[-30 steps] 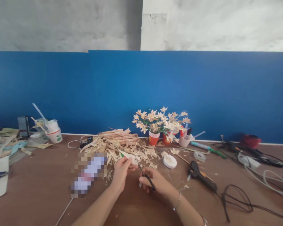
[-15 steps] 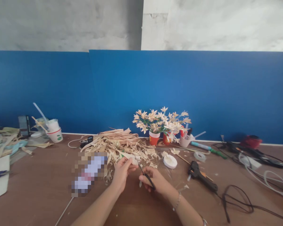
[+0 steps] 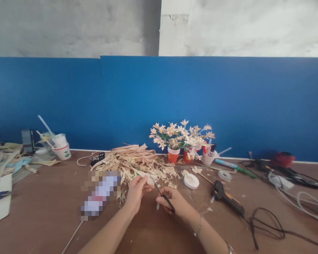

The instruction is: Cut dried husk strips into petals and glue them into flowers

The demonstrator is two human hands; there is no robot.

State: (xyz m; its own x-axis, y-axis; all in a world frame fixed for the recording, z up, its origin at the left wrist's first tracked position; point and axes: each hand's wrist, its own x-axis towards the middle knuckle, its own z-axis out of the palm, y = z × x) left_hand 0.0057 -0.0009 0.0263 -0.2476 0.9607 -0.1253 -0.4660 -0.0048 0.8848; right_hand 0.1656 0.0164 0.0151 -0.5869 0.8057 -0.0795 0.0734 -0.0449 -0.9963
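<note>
Between the thumb and fingers of my left hand is a pale piece of husk, pinched near the table's middle. My right hand grips a pair of scissors with black handles; its thin blades point up and left toward the husk piece. Whether the blades touch the husk I cannot tell. Just beyond my hands spreads a heap of dry husk strips and scraps. A round white lid with a pale scrap on it lies right of my right hand.
Pale flowers stand in red paper cups at the back. A black glue gun and its cord lie on the right, with a tape roll behind. White cups stand back left. A blurred-out object lies left of my hands.
Both hands keep almost the same place and hold; my left hand with the husk piece has shifted very slightly left.
</note>
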